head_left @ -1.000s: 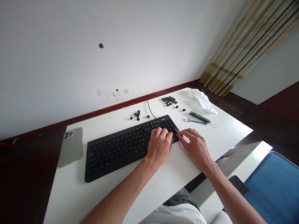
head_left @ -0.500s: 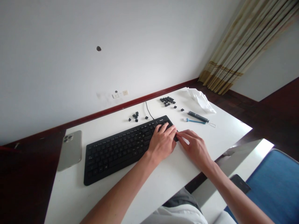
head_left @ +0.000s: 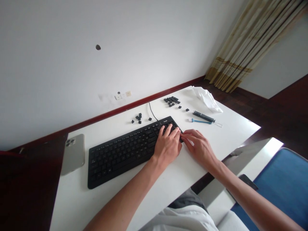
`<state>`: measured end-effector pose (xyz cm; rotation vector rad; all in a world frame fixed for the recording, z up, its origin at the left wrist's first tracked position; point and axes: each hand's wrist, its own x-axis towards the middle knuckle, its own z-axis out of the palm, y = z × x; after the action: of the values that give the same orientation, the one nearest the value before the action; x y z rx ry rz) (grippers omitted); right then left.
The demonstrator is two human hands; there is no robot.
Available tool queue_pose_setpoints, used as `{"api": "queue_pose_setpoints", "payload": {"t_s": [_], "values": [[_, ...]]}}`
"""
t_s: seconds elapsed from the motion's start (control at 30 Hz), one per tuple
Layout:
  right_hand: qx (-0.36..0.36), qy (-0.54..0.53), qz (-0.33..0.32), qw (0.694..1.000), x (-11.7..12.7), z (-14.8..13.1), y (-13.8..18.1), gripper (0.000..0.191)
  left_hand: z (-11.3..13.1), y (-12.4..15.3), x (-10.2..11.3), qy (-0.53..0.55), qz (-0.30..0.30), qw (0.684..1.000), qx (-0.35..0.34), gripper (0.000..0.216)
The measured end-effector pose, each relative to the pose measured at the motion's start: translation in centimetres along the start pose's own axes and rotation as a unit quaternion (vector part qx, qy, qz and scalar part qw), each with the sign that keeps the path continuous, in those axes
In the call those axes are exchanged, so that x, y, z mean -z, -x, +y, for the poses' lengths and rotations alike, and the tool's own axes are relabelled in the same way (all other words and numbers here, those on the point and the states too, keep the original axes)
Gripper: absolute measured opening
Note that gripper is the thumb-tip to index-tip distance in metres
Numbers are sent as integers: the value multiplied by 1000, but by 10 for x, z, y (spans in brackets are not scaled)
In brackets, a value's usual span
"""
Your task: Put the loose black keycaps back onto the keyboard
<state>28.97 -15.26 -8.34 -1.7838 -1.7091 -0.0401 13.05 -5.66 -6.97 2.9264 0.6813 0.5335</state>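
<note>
A black keyboard lies on the white desk. My left hand rests flat on the keyboard's right end, fingers stretched over the number pad keys. My right hand lies just beside it at the keyboard's right edge, its fingertips touching the corner near my left hand's fingers. Whether anything small sits under those fingertips is hidden. Loose black keycaps lie behind the keyboard in two groups: a small group and a larger group.
A phone lies face down left of the keyboard. A dark pen-like tool, a blue tool and a crumpled white cloth sit at the desk's far right. A blue chair stands at the right, with a dark phone nearby.
My left hand slid further right and up over the number pad. My right hand stayed at the keyboard's right edge, now closer to the left hand. The view shifted slightly.
</note>
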Motion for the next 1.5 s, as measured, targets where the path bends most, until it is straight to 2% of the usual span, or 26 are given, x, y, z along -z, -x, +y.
{"api": "queue_pose_setpoints", "payload": {"t_s": [0.1, 0.23, 0.33, 0.43, 0.57, 0.7, 0.83, 1.0, 1.1, 1.3, 1.5], "values": [[-10, -14, 17, 1000, 0, 0, 1, 29, 2, 4, 0, -4, 12, 1000, 11, 44], [-67, -14, 47, 997, 1, -2, 4, 30, -1, 8, 10, -1, 30, 999, 30, 49], [-91, -18, 51, 994, 1, -3, 5, 33, -8, 10, 19, 8, 29, 998, 59, 38], [-70, -12, 42, 997, 1, -2, 5, 32, -13, 11, 23, 20, 31, 997, 65, 20], [-12, 5, 23, 1000, 0, 0, 2, 24, -14, 10, 24, 30, 38, 998, 48, 9], [-36, -3, 30, 999, 0, 0, 2, 28, -12, 10, 27, 28, 45, 997, 55, 12], [-69, -24, 52, 996, 0, -2, 3, 41, -12, 8, 30, 36, -12, 997, 71, 20], [-62, -17, 63, 996, 0, -5, 4, 48, -2, 9, 32, 6, -96, 990, 105, 24], [-58, -8, 61, 996, -1, -4, 4, 49, 4, 10, 34, -16, -99, 990, 100, 26], [-11, 5, 1, 1000, 0, 0, 0, 41, 3, 10, 36, -19, -60, 995, 82, 27], [-27, 6, 5, 1000, 0, -3, -1, 43, 6, 11, 31, -26, -96, 990, 101, 24]]}}
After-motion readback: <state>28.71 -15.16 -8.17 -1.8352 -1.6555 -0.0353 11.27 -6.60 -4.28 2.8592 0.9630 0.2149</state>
